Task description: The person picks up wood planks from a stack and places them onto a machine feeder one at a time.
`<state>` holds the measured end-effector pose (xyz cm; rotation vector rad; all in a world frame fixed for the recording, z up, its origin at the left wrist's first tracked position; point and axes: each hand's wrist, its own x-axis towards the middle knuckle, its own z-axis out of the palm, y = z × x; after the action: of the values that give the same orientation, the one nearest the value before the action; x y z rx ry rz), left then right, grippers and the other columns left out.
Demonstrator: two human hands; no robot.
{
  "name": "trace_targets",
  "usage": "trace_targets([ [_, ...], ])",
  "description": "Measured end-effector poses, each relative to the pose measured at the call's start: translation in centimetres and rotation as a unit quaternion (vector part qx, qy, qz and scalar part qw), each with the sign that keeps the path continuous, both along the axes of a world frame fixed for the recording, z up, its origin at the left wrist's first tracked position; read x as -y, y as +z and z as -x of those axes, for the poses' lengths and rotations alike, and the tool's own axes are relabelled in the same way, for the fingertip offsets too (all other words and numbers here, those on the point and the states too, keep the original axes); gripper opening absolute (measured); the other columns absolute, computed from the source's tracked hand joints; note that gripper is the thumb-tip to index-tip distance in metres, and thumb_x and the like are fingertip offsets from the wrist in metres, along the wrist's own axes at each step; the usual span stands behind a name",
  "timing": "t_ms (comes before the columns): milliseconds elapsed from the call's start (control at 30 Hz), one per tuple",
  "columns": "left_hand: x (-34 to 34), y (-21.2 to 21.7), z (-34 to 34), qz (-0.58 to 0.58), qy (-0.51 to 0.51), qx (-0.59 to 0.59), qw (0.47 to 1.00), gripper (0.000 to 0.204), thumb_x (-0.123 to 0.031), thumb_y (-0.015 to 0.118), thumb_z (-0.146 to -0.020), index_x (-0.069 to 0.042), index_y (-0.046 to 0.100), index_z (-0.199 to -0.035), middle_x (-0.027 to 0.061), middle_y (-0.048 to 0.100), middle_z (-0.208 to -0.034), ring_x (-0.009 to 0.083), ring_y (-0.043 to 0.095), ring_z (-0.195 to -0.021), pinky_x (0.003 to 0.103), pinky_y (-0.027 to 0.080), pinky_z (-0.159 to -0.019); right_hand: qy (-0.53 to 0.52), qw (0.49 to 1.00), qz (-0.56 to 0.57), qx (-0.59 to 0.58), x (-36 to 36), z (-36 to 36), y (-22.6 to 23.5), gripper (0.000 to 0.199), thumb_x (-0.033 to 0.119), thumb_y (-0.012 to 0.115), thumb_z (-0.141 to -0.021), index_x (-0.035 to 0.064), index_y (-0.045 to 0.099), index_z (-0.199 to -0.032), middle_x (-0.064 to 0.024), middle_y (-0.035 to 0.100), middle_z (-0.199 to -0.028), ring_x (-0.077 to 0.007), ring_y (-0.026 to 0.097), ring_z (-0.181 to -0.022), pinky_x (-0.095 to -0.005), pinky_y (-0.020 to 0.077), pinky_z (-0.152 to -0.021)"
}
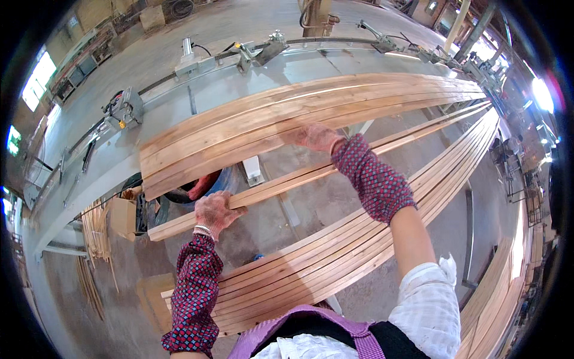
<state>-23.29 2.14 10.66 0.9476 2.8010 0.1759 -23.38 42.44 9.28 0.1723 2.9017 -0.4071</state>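
Note:
My left hand [217,213], in a reddish work glove, is closed round the near end of a long, narrow wooden strip [287,182]. The strip runs away to the far right, with a second narrow strip alongside it for part of its length. My right hand [320,138], gloved likewise, rests at the near edge of a row of wooden boards [239,122], its fingers stretched toward the left; their tips blend into the wood. Closer to my body lies a fanned group of several more wooden strips [287,272]. Patterned sleeve covers wrap both forearms.
Beyond the boards runs a grey machine bed [158,113] carrying clamps, including a metal clamp block [124,110]. A cardboard box [123,218] and thin wood offcuts [95,233] are at left. More long boards [493,287] lie at lower right.

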Motion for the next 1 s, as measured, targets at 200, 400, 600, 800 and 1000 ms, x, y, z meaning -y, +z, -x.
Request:
trace_targets([
  [200, 0.1, -2.0, 0.4, -0.083, -0.072, -0.166, 0.98, 0.093, -0.07, 0.081, -0.068, -0.016, 0.062, -0.141, 0.0144, 0.05, -0.154, 0.0399, 0.044, -0.142, 0.054, 0.032, -0.12, 0.012, 0.934, -0.317, -0.163, -1.4, 4.0, -8.2, 0.027, 0.018, 0.065, -0.086, 0.0017, 0.069, -0.107, -0.0192, 0.073, -0.097, -0.0362, 0.073, -0.096, -0.0451, 0.0593, -0.081],
  [400, 3.0, -1.9, -0.3, -0.105, -0.002, -0.291, 0.951, 0.108, -0.071, 0.083, -0.064, -0.011, 0.053, -0.149, 0.0198, 0.045, -0.159, 0.0395, 0.038, -0.15, 0.056, 0.026, -0.124, 0.197, 0.958, -0.127, 0.163, 3.1, 2.2, 4.0, 0.023, 0.022, 0.07, -0.085, 0.008, 0.074, -0.103, -0.0152, 0.075, -0.094, -0.0338, 0.074, -0.088, -0.0463, 0.0576, -0.074],
  [600, 0.7, -2.7, 0.5, -0.063, -0.021, -0.084, 0.994, 0.073, -0.076, 0.079, -0.065, -0.015, 0.069, -0.105, 0.0077, 0.07, -0.1, 0.0276, 0.068, -0.097, 0.042, 0.05, -0.086, 0.061, 0.998, -0.001, -0.027, -4.0, 0.3, -2.3, 0.049, 0.053, 0.075, -0.077, 0.013, 0.078, -0.105, -0.0158, 0.075, -0.106, -0.0309, 0.072, -0.096, -0.0468, 0.0553, -0.083],
  [800, 1.4, -0.6, 0.6, -0.061, -0.006, -0.055, 0.997, 0.075, -0.069, 0.084, -0.062, -0.015, 0.075, -0.113, 0.0113, 0.073, -0.112, 0.0294, 0.069, -0.109, 0.045, 0.052, -0.096, 0.034, 0.927, -0.313, -0.205, 1.3, 6.8, -4.8, 0.031, 0.032, 0.064, -0.089, 0.0056, 0.07, -0.105, -0.0152, 0.073, -0.107, -0.0315, 0.072, -0.103, -0.0437, 0.0566, -0.087],
  [1000, 0.4, -1.1, 0.0, -0.075, -0.02, -0.168, 0.983, 0.113, -0.076, 0.082, -0.061, -0.012, 0.054, -0.149, 0.0266, 0.04, -0.16, 0.0459, 0.027, -0.154, 0.06, 0.018, -0.126, 0.075, 0.968, -0.224, -0.086, -2.5, 5.7, -6.8, 0.026, 0.026, 0.065, -0.089, 0.0092, 0.078, -0.105, -0.0184, 0.077, -0.098, -0.037, 0.075, -0.095, -0.0456, 0.0593, -0.086],
])
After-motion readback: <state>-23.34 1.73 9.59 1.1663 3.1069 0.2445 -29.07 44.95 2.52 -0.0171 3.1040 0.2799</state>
